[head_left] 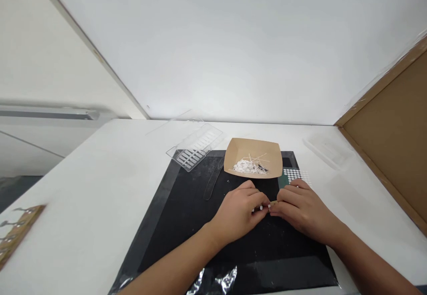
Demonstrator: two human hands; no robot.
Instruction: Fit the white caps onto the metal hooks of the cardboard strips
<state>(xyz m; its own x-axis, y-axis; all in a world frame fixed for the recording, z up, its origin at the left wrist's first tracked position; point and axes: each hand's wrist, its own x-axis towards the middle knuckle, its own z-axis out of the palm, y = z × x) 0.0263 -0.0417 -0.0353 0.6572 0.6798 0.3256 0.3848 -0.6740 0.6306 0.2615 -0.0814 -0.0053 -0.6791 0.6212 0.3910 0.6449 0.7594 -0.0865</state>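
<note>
First inspector: Head view, your hands. Where is the piece?

Second inspector: The small tan piece (274,202) lies at your right hand (305,208), above the black rectangular mat (187,210). Your right thumb and forefinger are clamped on it. Your left hand (236,210) meets it from the other side, thumb and forefinger close together; whether they grip it, I cannot tell. Small white bits (261,207) show among your left fingers.

First inspector: Recommended handling?

Second inspector: In my judgement, let your right fingers steady the tan piece while your left fingertips do the fine work. Pinch lightly, since a piece this small could bend or slip. Keep your wrists low and your fingertips off its working edge, so you can see the contact.

First inspector: Surroundings?

Second inspector: The tan paperboard tray (255,144), holding white scraps (247,166), sits just beyond your hands; avoid knocking its near wall. The sheet of white dots (296,175) lies just beyond your right knuckles, so lift that hand rather than drag it. The clear flat strip (210,186) and clear plastic case (194,151) lie to the left of the tray, beyond your left hand.
</note>
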